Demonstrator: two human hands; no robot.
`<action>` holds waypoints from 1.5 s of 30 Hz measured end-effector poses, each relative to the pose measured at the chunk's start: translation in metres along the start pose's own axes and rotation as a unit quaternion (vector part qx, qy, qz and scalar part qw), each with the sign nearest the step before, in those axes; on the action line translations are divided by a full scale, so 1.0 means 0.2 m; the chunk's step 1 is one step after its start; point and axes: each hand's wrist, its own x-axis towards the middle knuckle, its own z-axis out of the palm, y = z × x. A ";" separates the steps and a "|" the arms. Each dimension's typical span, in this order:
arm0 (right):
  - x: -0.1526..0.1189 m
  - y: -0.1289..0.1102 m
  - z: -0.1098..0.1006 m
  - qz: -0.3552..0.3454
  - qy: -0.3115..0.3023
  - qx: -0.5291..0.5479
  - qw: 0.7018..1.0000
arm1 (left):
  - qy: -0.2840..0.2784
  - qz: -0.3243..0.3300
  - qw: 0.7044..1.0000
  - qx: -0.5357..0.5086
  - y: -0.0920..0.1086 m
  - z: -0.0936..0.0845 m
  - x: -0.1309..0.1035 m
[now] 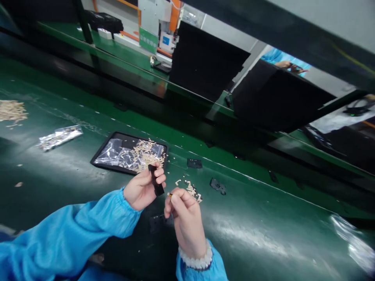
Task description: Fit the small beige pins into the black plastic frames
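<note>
a green work surface [73, 187] runs under both hands. just beyond the left hand sits a shallow black tray [107, 166], with a clear plastic bag [113, 152] in it. the left hand [143, 191] has its fingers curled round a dark part; the right hand [187, 214], close beside it and apart from it, has thumb and forefinger pinched together. in the tray, past the left fingertips, lie loose beige strips [146, 154]. just past the right fingers is a scatter of small bent pieces [192, 191].

the black molded plastic part [156, 181] stands tilted in the left hand, its lower end near the right fingertips. it looks light and stiff, probably smooth enough to turn in a loose hold; the long sides seem the place to grip, leaving the ends free. beyond the right hand, and further to its right, lies a flat black plastic plate [218, 186], likely just as light, best lifted by its edges.

smallest is the tiny amber-ended piece [170, 194] at the right fingertips, mostly hidden by them. it is likely almost weightless, thin and easily bent or dropped, so a gentle edge pinch would suit it.
</note>
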 end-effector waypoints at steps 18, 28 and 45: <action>0.00 0.04 0.06 0.009 0.015 -0.173 0.985 | -0.013 0.004 1.000 0.014 0.03 0.00 -0.01; 0.00 0.04 0.05 -0.021 0.001 -0.273 0.962 | -0.043 0.026 0.992 0.116 0.05 0.00 -0.03; -0.02 0.02 0.04 -0.133 -0.004 -0.338 0.932 | 0.096 0.062 0.978 0.177 0.03 0.07 -0.05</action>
